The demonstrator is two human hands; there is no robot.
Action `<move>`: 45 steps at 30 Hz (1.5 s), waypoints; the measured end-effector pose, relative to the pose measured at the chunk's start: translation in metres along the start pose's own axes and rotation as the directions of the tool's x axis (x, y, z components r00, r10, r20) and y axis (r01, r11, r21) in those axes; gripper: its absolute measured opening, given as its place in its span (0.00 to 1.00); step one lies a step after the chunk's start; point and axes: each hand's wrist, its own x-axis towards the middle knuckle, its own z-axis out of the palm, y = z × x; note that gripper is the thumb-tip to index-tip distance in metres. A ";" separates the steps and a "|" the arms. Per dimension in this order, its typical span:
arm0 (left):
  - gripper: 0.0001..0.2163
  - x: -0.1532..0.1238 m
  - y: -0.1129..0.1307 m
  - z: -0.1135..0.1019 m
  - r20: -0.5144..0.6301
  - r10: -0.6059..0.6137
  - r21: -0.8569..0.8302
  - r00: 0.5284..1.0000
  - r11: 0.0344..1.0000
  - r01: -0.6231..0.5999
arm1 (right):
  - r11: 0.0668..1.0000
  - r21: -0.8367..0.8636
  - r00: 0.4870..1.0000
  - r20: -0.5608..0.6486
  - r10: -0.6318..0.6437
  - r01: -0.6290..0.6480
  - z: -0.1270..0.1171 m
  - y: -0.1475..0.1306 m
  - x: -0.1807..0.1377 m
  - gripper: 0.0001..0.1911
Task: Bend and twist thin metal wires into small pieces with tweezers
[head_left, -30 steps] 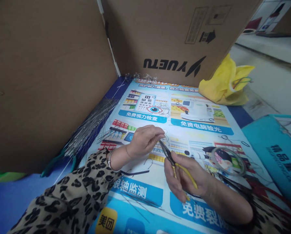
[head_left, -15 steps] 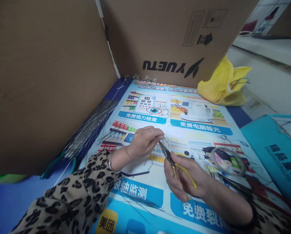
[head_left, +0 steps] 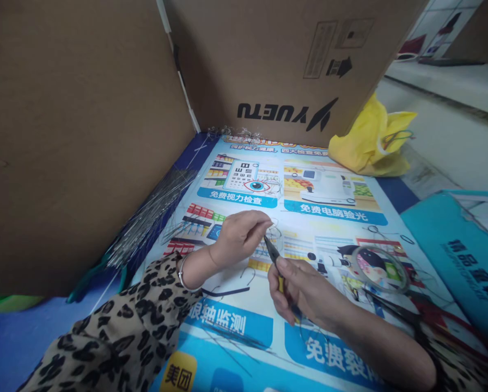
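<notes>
My left hand (head_left: pixel 239 235) is curled in a pinch over the printed poster (head_left: pixel 329 204), its fingertips closed on a thin bent wire (head_left: pixel 273 227) that is hard to make out. My right hand (head_left: pixel 305 291) is wrapped round yellow-handled needle-nose pliers (head_left: pixel 273 251). The pliers' dark tip points up and left and meets the wire at my left fingertips. A silver bangle sits on my left wrist, and both sleeves are leopard print.
A bundle of straight wires (head_left: pixel 150 215) lies along the left cardboard wall (head_left: pixel 76 136). A YUETU carton (head_left: pixel 285 65) stands behind. Also about are a yellow bag (head_left: pixel 370 144), a roll of clear tape (head_left: pixel 380 269), a teal folder (head_left: pixel 464 256) and green-handled pliers (head_left: pixel 95 275).
My right hand has rolled over the pliers, hiding most of the yellow handles, and shifted slightly left. The pliers' tip has closed in on my left fingertips.
</notes>
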 end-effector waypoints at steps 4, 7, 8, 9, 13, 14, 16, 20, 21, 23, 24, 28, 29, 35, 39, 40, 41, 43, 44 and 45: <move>0.03 0.002 0.004 -0.002 0.037 -0.114 -0.029 0.993 0.993 0.115 | 0.948 -0.318 0.988 -0.148 -0.036 -0.013 0.001 -0.003 -0.001 0.21; 0.04 0.002 0.005 -0.002 0.080 -0.197 -0.058 0.977 0.978 0.202 | 0.873 -0.486 0.973 -0.219 -0.077 -0.040 0.000 -0.006 -0.002 0.20; 0.04 0.002 0.005 -0.002 0.095 -0.220 -0.078 0.971 0.971 0.227 | 0.861 -0.506 0.974 -0.214 -0.071 -0.048 0.000 -0.007 -0.003 0.20; 0.04 0.002 0.004 -0.002 0.108 -0.241 -0.104 0.965 0.962 0.252 | 0.861 -0.506 0.981 -0.189 -0.052 -0.052 -0.001 -0.008 -0.003 0.21; 0.05 0.001 0.002 -0.001 0.122 -0.299 -0.175 0.947 0.932 0.317 | 0.894 -0.446 0.993 -0.115 -0.011 -0.042 -0.002 -0.009 -0.004 0.22; 0.04 0.001 0.002 -0.001 0.118 -0.301 -0.175 0.946 0.932 0.318 | 0.893 -0.447 0.991 -0.136 -0.019 -0.044 -0.002 -0.009 -0.004 0.22; 0.04 0.001 0.003 -0.002 0.106 -0.296 -0.168 0.949 0.935 0.311 | 0.885 -0.462 0.979 -0.200 -0.037 -0.061 -0.003 -0.009 -0.004 0.21; 0.04 0.001 0.003 -0.002 0.090 -0.280 -0.156 0.956 0.944 0.291 | 0.862 -0.496 0.965 -0.258 -0.035 -0.102 -0.004 -0.011 -0.003 0.22; 0.04 0.001 0.003 -0.002 0.088 -0.274 -0.150 0.958 0.947 0.285 | 0.856 -0.505 0.965 -0.261 -0.032 -0.108 -0.005 -0.011 -0.003 0.22; 0.04 0.001 0.002 -0.001 0.083 -0.259 -0.137 0.962 0.953 0.269 | 0.845 -0.524 0.965 -0.261 -0.038 -0.109 -0.006 -0.012 -0.003 0.22; 0.04 0.000 0.001 -0.001 0.081 -0.251 -0.130 0.965 0.957 0.260 | 0.838 -0.536 0.965 -0.260 -0.048 -0.103 -0.007 -0.012 -0.003 0.22; 0.05 0.000 0.000 -0.001 0.098 -0.233 -0.099 0.967 0.965 0.243 | 0.789 -0.609 0.964 -0.250 -0.093 -0.082 -0.011 -0.011 -0.003 0.23; 0.05 0.000 0.000 0.000 0.104 -0.237 -0.093 0.966 0.965 0.247 | 0.771 -0.631 0.963 -0.250 -0.101 -0.083 -0.012 -0.011 -0.003 0.23; 0.06 0.001 0.002 -0.001 0.107 -0.264 -0.068 0.959 0.960 0.272 | 0.692 -0.716 0.962 -0.242 -0.125 -0.090 -0.014 -0.014 -0.004 0.23; 0.07 0.002 0.003 -0.001 0.111 -0.275 -0.067 0.955 0.957 0.284 | 0.642 -0.762 0.958 -0.238 -0.158 -0.084 -0.014 -0.016 -0.004 0.22; 0.07 0.002 0.003 -0.001 0.114 -0.279 -0.066 0.954 0.956 0.287 | 0.638 -0.765 0.958 -0.236 -0.160 -0.082 -0.015 -0.017 -0.004 0.22; 0.06 0.002 0.004 -0.001 0.116 -0.283 -0.065 0.952 0.954 0.291 | 0.640 -0.764 0.958 -0.236 -0.162 -0.080 -0.015 -0.017 -0.004 0.22; 0.06 0.002 0.004 -0.001 0.120 -0.292 -0.061 0.949 0.952 0.300 | 0.645 -0.761 0.957 -0.235 -0.172 -0.071 -0.015 -0.016 -0.004 0.22; 0.06 0.002 0.004 -0.001 0.122 -0.297 -0.057 0.947 0.950 0.306 | 0.646 -0.761 0.955 -0.235 -0.179 -0.066 -0.016 -0.016 -0.004 0.22; 0.06 0.002 0.004 -0.001 0.124 -0.303 -0.052 0.945 0.949 0.312 | 0.645 -0.762 0.954 -0.234 -0.185 -0.061 -0.016 -0.016 -0.004 0.22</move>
